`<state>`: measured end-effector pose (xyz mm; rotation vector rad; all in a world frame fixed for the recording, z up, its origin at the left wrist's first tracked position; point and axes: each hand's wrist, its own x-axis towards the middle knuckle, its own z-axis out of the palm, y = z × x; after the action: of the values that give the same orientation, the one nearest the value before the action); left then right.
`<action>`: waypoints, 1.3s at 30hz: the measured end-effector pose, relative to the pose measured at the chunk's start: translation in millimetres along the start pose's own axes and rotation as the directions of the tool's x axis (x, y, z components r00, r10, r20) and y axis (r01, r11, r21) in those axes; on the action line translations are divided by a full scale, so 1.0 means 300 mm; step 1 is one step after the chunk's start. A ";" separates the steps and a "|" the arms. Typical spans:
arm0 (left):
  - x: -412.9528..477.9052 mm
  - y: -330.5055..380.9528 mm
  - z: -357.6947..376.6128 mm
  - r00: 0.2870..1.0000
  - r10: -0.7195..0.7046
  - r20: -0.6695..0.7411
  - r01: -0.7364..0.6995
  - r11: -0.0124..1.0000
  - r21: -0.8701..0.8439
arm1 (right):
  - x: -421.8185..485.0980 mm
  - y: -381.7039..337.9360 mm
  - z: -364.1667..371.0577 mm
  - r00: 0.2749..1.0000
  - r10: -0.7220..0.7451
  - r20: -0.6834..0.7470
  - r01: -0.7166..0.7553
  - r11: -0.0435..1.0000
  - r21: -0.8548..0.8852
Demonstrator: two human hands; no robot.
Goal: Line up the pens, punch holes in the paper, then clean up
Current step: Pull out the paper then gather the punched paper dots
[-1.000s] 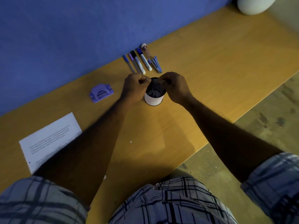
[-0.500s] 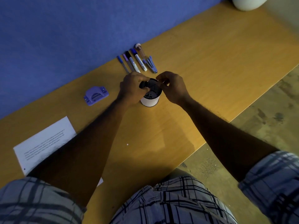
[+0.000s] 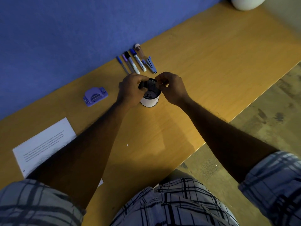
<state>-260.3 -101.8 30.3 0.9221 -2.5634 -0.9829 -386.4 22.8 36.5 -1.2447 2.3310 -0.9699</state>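
Both hands meet over the cup [image 3: 149, 100] at the table's [image 3: 211, 66] middle. The left hand [image 3: 130, 90] is curled around a small black piece [image 3: 143, 84] at the rim; the right hand [image 3: 173, 88] pinches something small there, too hidden to name. The pens [image 3: 136, 61] lie in a row at 12 o'clock of the cup, the punch [image 3: 95, 96] at 9, the paper [image 3: 44, 144] at 8.
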 end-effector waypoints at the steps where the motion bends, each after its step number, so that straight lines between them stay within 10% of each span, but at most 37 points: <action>1: -0.005 -0.002 0.000 1.000 0.000 0.006 0.000 1.000 -0.026 | -0.004 0.001 0.000 1.000 -0.002 -0.008 0.002 1.000 0.003; 7: -0.055 0.010 -0.016 0.998 -0.061 0.022 0.065 0.931 -0.360 | -0.040 0.000 0.008 0.997 0.071 0.000 -0.069 0.978 0.198; 13: -0.188 -0.025 -0.048 0.983 -0.161 0.089 0.171 0.623 -0.763 | -0.128 -0.033 0.018 0.990 0.125 0.060 -0.136 0.789 0.600; 26: -0.560 -0.392 0.046 0.951 -0.303 0.071 0.310 0.935 -0.174 | -0.346 0.010 0.267 0.939 -0.021 0.344 0.010 0.999 0.035; 39: -0.623 -0.445 0.034 0.955 -0.285 0.081 0.294 0.946 -0.138 | -0.440 -0.102 0.467 0.889 -0.076 0.452 0.189 0.959 -0.211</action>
<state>-57.5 -53.9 -67.1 1.2683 -2.4045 -1.2792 -214.3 61.6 -46.4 -1.5521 2.0651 -0.3722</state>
